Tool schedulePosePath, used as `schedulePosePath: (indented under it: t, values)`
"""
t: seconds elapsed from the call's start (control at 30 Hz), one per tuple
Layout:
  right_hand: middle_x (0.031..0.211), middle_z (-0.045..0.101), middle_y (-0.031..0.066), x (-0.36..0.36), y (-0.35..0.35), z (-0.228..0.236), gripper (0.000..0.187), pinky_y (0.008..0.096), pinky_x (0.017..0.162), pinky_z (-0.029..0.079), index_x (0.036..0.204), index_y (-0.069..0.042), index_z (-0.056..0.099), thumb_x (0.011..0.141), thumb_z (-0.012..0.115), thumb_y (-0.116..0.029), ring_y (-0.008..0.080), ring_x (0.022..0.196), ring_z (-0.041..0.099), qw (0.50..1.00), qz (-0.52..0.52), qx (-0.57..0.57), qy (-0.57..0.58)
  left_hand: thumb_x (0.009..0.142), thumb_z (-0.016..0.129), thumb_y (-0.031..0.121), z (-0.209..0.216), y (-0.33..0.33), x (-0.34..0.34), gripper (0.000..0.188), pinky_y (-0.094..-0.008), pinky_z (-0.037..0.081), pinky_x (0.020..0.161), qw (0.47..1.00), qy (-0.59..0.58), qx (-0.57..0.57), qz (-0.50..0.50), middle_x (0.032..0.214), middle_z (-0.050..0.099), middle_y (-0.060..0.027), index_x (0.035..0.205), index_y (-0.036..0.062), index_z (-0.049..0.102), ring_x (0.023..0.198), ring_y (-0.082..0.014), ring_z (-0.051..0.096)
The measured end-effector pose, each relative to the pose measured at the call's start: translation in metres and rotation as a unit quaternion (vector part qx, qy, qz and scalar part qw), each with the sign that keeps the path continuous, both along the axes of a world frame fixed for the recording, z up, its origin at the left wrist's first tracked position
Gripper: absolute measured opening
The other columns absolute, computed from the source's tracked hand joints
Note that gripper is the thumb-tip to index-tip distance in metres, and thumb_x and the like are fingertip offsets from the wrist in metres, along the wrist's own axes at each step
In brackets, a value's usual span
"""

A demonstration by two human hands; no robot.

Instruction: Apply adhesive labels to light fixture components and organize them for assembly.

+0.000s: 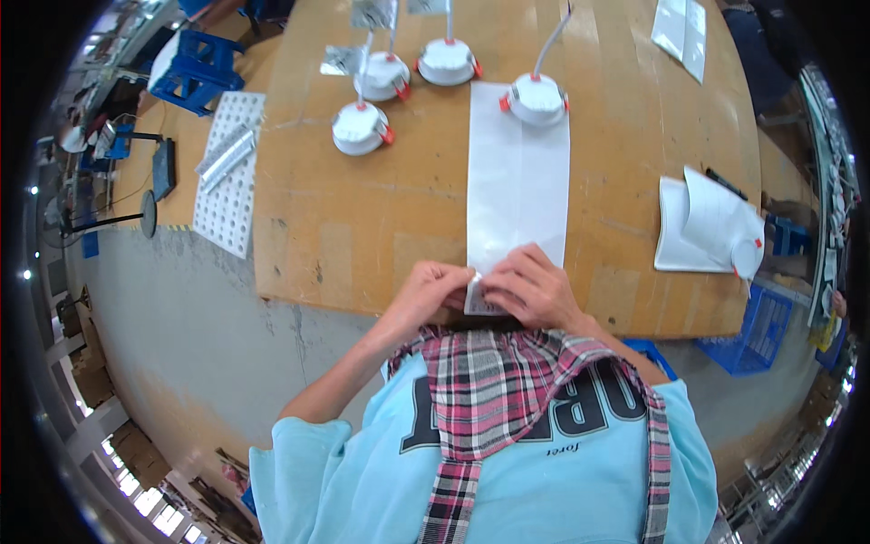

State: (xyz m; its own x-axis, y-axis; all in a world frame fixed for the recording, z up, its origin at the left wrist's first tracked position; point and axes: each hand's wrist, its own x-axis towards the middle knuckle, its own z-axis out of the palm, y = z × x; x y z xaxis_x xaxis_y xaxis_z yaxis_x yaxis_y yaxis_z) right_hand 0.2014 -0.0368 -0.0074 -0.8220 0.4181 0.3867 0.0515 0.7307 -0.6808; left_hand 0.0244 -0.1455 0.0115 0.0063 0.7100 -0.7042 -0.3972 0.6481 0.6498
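A long white sheet (518,195) lies lengthwise on the cardboard-covered table, its near end by the table's front edge. Over that end my two hands work close together. My left hand (433,290) is closed in a pinch at the sheet's left edge, with a small shiny white piece (475,277) at its fingertips. My right hand (533,288) has its fingers curled together beside that piece; what they grip is hidden. On the sheet's far end rests a round white downlight (537,100) with red clips and a cable.
Several more downlights (360,129) stand at the far left of the table, some beside silvery packets (342,61). White papers (675,227) and a black pen (726,183) lie at the right. A perforated white board (227,172) is left of the table; a blue crate (748,331) stands below its right corner.
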Motion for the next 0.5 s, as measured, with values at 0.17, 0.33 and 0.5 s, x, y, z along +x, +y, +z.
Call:
schedulePosePath:
  t: [0.17, 0.33, 0.5]
  values:
    - [0.089, 0.06, 0.0011, 0.003, -0.003, -0.001, 0.017, 0.0312, 0.066, 0.051, 0.082, -0.012, 0.064, 0.068, 0.074, -0.01, 0.0234, 0.086, 0.056, 1.0, 0.011, -0.028, 0.006, 0.094, 0.057, 0.026, -0.017, -0.01, 0.007, 0.032, -0.0245, 0.048, 0.056, 0.995, 0.076, 0.051, -0.027, 0.072, 0.067, -0.004, 0.081, -0.0004, 0.069, 0.068, -0.007, 0.062]
    - [0.092, 0.06, 0.0037, 0.022, 0.01, 0.008, 0.01, 0.0345, 0.084, 0.045, 0.085, -0.005, 0.06, 0.083, 0.069, -0.008, 0.0194, 0.087, 0.056, 0.895, 0.058, -0.439, 0.043, 0.085, 0.056, 0.024, 0.01, -0.005, 0.017, 0.027, -0.0415, 0.047, 0.053, 0.862, 0.486, 0.075, -0.125, 0.066, 0.064, -0.0156, 0.07, 0.0037, 0.066, 0.058, -0.0327, 0.062]
    - [0.083, 0.05, 0.0037, 0.051, 0.058, 0.026, 0.007, 0.0325, 0.081, 0.043, 0.091, -0.008, 0.051, 0.096, 0.05, -0.013, 0.0171, 0.081, 0.049, 0.559, -0.002, -0.723, 0.407, 0.084, 0.059, 0.025, 0.002, -0.009, 0.024, 0.026, -0.041, 0.046, 0.052, 0.757, 0.621, 0.139, -0.147, 0.067, 0.063, -0.0129, 0.069, 0.0049, 0.062, 0.058, -0.0319, 0.061]
